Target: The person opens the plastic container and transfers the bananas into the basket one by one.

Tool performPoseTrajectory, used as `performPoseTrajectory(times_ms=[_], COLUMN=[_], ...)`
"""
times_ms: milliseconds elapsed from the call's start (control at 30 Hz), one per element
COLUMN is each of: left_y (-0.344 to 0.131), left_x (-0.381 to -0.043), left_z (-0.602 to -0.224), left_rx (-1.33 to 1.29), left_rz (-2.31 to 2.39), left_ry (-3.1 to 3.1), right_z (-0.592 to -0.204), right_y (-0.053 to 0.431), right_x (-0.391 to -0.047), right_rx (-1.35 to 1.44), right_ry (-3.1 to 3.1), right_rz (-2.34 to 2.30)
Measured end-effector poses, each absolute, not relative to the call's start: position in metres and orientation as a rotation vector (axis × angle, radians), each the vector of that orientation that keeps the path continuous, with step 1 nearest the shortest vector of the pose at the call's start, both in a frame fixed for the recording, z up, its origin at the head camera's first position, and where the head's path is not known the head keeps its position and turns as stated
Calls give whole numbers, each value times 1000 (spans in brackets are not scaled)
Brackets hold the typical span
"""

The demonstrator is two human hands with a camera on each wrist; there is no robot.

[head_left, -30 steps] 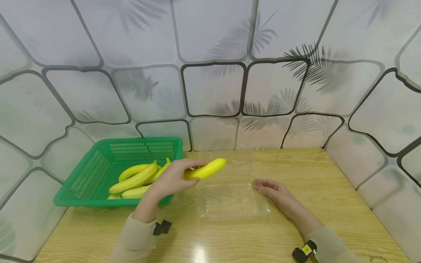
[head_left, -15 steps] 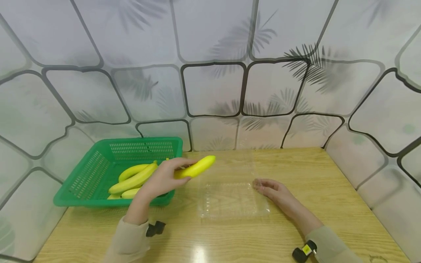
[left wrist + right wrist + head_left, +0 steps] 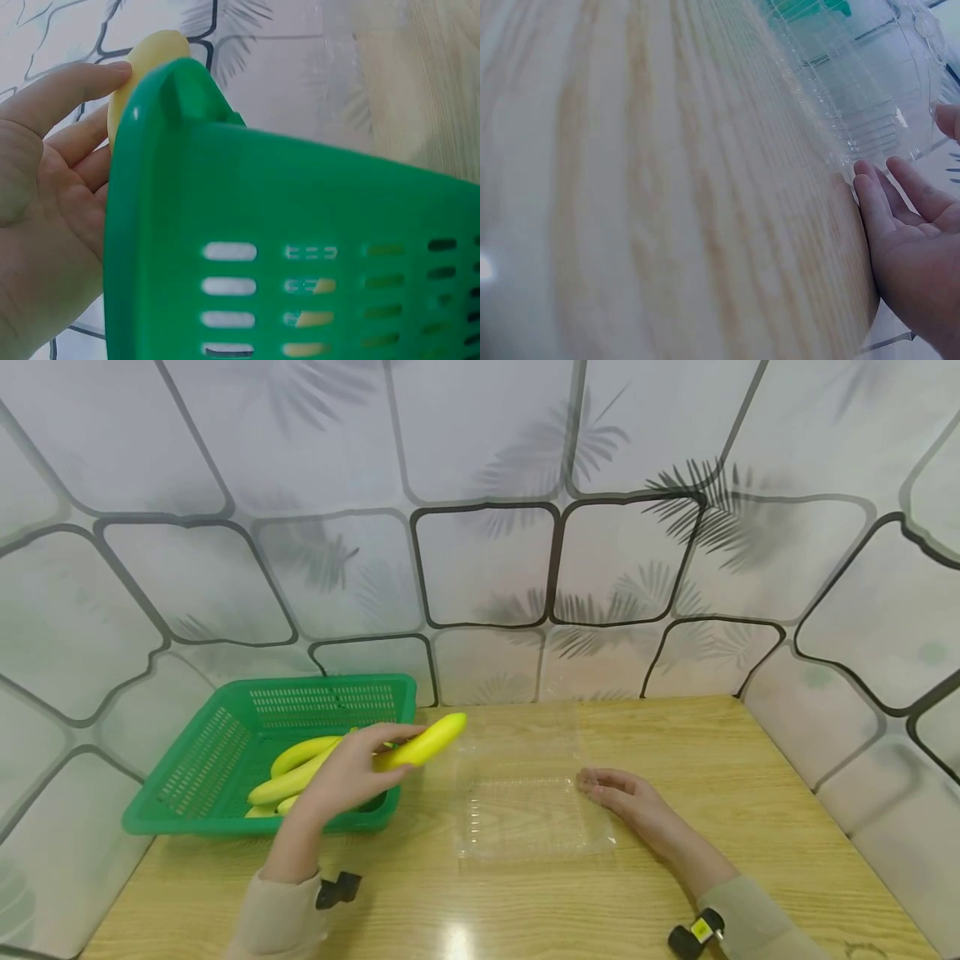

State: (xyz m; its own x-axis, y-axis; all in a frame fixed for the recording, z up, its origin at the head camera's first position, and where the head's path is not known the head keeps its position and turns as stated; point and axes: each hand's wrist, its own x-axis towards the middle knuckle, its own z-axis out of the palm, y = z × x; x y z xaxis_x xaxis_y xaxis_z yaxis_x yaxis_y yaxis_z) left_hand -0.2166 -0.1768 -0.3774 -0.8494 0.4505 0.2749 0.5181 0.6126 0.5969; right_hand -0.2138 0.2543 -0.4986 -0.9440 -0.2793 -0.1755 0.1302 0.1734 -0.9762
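Note:
My left hand (image 3: 348, 772) holds a bright yellow banana (image 3: 435, 737) between thumb and fingers, tilted with its tip up to the right. Hand and banana are over the right edge of a green plastic basket (image 3: 225, 828). Inside the basket lie several bananas (image 3: 288, 783), partly hidden by the hand. In the left wrist view the basket wall (image 3: 300, 180) covers most of the held banana (image 3: 161, 49). A clear plastic clamshell box (image 3: 525, 818) stands with its lid raised. My right hand (image 3: 637, 806) rests on the table, its loosely extended fingertips against the box's right side.
The wooden table (image 3: 765, 810) carries the basket at the left and the box near its middle. A patterned wall covering (image 3: 487, 568) encloses the table at the back and both sides.
My left hand has moved left with the banana, from near the clear box to the basket's right edge. The right hand and the box have stayed in place.

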Motion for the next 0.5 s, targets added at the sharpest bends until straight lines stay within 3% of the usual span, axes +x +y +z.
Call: performPoseTrajectory(times_ms=[500], left_y=[-200], left_x=[-211], left_z=[-373], left_rx=[-700], left_rz=[-1080], left_ry=[-2743], right_z=[-497], right_y=[254], right_x=[-214], right_rx=[-130], right_ry=[2164], right_rz=[-1814])
